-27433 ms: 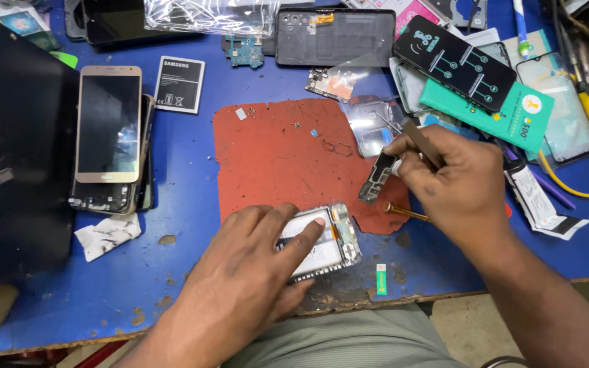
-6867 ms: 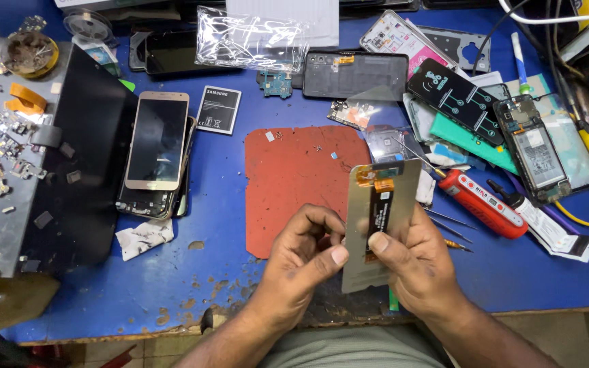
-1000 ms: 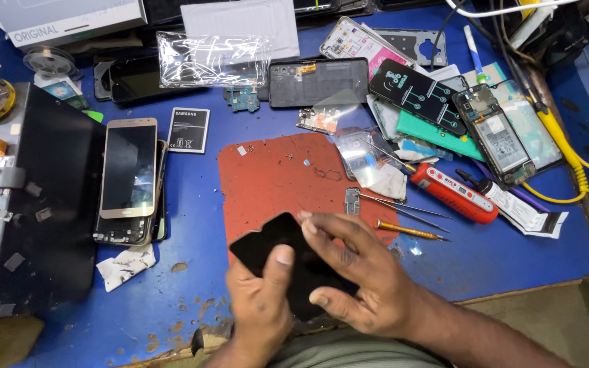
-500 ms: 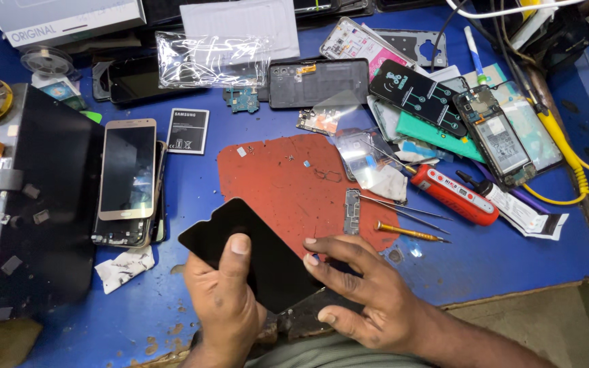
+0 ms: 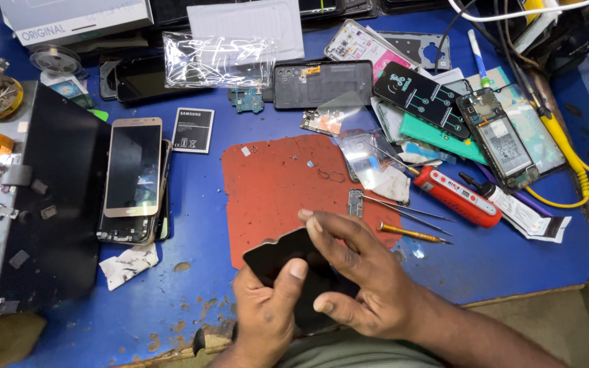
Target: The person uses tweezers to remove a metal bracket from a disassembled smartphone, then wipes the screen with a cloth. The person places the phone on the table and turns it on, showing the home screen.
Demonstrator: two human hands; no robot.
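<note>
A black phone screen panel (image 5: 273, 257) sits in both my hands at the near edge of the blue bench. My left hand (image 5: 267, 315) grips it from below, thumb pressed on its dark face. My right hand (image 5: 357, 281) lies across its right side, fingers spread over the top edge. The panel hangs over the lower part of a red work mat (image 5: 284, 187). Just right of my hands lie a small metal bracket (image 5: 355, 202), thin tweezers (image 5: 407, 212) and a yellow-handled screwdriver (image 5: 410, 233).
A gold phone (image 5: 133, 167) rests on a stack at left beside a black panel (image 5: 56, 204) and a battery (image 5: 193, 130). A red electric screwdriver (image 5: 455, 196), opened phones (image 5: 502, 140), plastic bags (image 5: 216, 61) and a yellow cable (image 5: 567, 153) crowd the back and right.
Half a second ago the panel lay further left, held out over the bench. I have drawn it back right toward my body, and my right hand now covers its right side.
</note>
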